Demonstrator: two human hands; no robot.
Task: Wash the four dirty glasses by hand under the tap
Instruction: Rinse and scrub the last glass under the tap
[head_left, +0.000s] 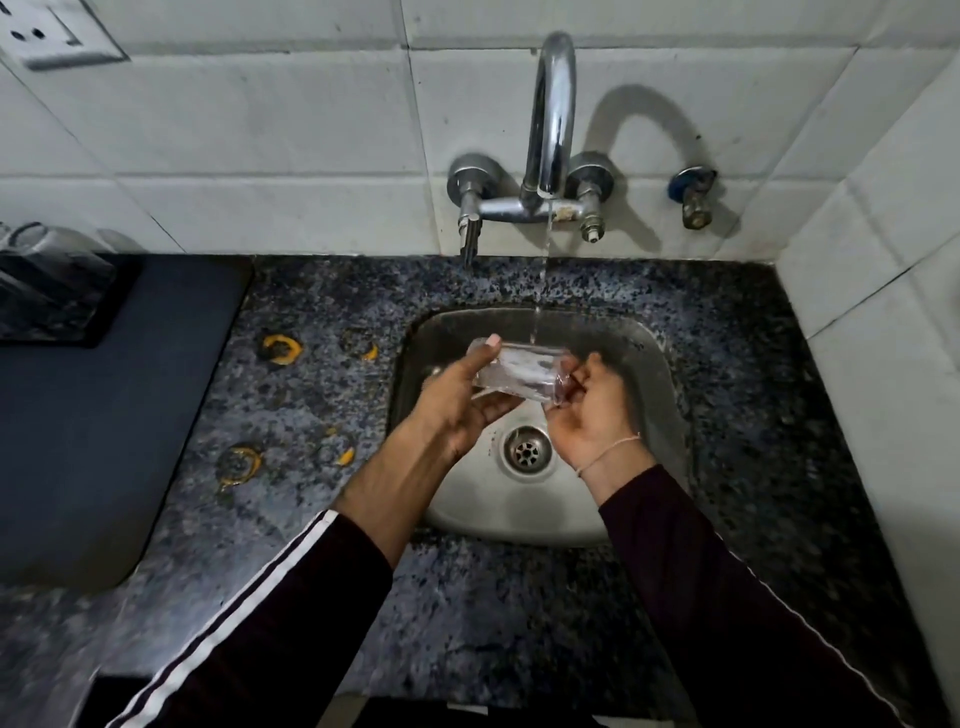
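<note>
Granite counter (322, 519), steel sink (649, 374), both hands' fingers (488, 348) gripping sideways glass (519, 371) under tap (553, 104) stream

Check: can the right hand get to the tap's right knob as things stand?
Probably yes. The right hand is at the open end of the glass, which the left hand grips, so it could let go. Nothing stands between it and the right knob above the sink.
</note>
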